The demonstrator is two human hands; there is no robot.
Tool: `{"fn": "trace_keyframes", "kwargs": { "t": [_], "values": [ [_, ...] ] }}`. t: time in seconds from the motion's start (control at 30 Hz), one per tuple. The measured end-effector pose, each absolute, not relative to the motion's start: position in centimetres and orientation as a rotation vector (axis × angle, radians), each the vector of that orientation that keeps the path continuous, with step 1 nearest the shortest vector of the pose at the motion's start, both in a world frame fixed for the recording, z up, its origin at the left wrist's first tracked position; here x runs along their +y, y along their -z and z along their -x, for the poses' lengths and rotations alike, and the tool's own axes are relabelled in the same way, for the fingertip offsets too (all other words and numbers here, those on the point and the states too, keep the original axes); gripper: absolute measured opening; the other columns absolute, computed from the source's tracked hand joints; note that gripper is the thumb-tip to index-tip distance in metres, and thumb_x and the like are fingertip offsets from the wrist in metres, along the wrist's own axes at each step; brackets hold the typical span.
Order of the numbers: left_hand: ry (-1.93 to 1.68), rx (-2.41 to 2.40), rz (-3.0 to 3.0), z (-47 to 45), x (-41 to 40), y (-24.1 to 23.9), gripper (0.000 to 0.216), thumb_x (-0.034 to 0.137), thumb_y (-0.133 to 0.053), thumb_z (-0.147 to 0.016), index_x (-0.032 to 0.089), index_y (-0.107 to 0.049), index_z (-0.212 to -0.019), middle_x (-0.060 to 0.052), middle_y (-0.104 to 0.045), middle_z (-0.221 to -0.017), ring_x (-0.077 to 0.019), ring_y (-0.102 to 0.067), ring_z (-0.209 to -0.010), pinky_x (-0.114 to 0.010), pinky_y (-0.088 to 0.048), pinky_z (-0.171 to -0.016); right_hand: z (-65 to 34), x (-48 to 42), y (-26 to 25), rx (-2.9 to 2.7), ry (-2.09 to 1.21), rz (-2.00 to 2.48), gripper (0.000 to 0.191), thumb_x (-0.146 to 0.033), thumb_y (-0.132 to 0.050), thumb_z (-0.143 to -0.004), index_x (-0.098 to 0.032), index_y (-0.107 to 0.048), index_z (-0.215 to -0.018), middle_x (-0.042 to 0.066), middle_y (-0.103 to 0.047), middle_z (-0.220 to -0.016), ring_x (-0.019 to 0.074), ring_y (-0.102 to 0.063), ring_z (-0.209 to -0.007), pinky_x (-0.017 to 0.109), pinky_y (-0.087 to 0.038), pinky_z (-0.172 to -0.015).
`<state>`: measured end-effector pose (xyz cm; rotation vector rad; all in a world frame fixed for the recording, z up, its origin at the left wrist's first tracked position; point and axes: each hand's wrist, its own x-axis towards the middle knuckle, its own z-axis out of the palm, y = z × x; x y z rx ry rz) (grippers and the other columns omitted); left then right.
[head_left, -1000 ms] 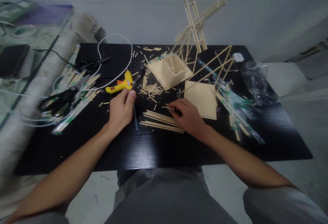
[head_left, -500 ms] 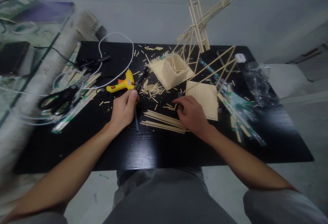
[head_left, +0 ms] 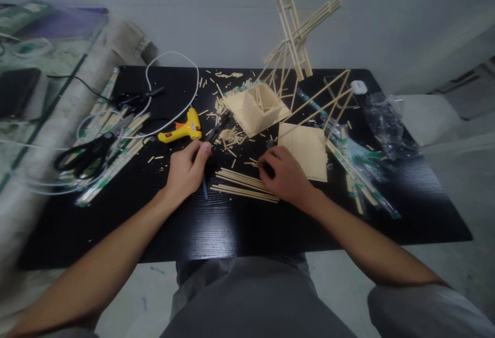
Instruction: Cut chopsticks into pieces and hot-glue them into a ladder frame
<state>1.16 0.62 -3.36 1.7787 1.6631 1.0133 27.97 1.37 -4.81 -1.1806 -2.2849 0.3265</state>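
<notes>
My left hand (head_left: 187, 170) is closed, thumb uppermost, on a long dark tool (head_left: 217, 127) that points away from me. Its kind is unclear. From beneath that hand a narrow bluish-grey strip (head_left: 205, 188) sticks out. My right hand (head_left: 285, 172) rests low over the table with its fingers curled into a pinch; whatever is between the tips is hidden. Short cut pieces of wood (head_left: 252, 162) lie by those fingertips. A row of thin wooden sticks (head_left: 242, 186) lies between my hands, its right end beside my right hand. Behind that hand lies a square wooden board (head_left: 305, 147).
A stick model with crossed blades and a box (head_left: 261, 108) stands at the back. A yellow glue gun (head_left: 181, 129), black scissors (head_left: 87, 155) and a white cable (head_left: 197, 82) lie left. Wrapped sticks (head_left: 356, 183) and clear plastic (head_left: 390, 126) lie right. Scraps litter the black table (head_left: 154, 229).
My right fingers have drawn together and lowered beside the short pieces. My left hand has tilted slightly, and the dark tool has come a little closer to me. The view has shifted slightly.
</notes>
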Motion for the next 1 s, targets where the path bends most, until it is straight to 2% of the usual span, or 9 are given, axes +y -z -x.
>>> {"fn": "trace_keyframes", "kwargs": {
  "t": [0.27,0.4,0.5,1.0],
  "values": [
    [-1.008,1.688,-1.797,-1.0,0.7,3.1,0.044,0.053,-0.045,-0.104,0.019,-0.065,-0.083,0.0,-0.057,-0.065,-0.0154,-0.052,-0.061,-0.031,-0.036,-0.061,-27.9,1.4,4.8,-2.271,-0.325,1.15,0.01,-0.014,-0.061,-0.097,-0.019,-0.069,-0.091,0.011,-0.067,-0.092,0.0279,-0.061,-0.091,0.044,-0.054,-0.086],
    [-1.011,1.681,-1.792,-1.1,0.7,3.0,0.045,0.053,-0.045,-0.104,0.02,-0.065,-0.083,-0.001,-0.058,-0.066,-0.0158,-0.052,-0.061,-0.032,-0.036,-0.061,-27.8,0.9,4.4,-2.327,-0.439,1.08,0.004,-0.02,-0.069,-0.096,-0.02,-0.068,-0.092,0.008,-0.067,-0.092,0.0253,-0.062,-0.09,0.041,-0.053,-0.084],
    [-1.007,1.68,-1.799,-1.2,0.6,3.0,0.045,0.054,-0.044,-0.104,0.02,-0.065,-0.084,-0.001,-0.059,-0.067,-0.0157,-0.052,-0.061,-0.032,-0.036,-0.061,-27.7,0.6,4.1,-2.46,-0.481,1.069,0.009,-0.026,-0.072,-0.097,-0.019,-0.068,-0.093,0.008,-0.067,-0.092,0.0248,-0.061,-0.088,0.04,-0.052,-0.082],
    [-1.009,1.685,-1.846,-1.3,0.5,2.7,0.043,0.053,-0.046,-0.103,0.02,-0.065,-0.082,0.002,-0.053,-0.06,-0.0141,-0.049,-0.056,-0.031,-0.036,-0.059,-27.2,-0.1,4.0,-2.542,-0.478,1.148,0.013,-0.025,-0.071,-0.098,-0.018,-0.063,-0.092,0.008,-0.066,-0.088,0.024,-0.06,-0.085,0.038,-0.051,-0.08]
  ]
}}
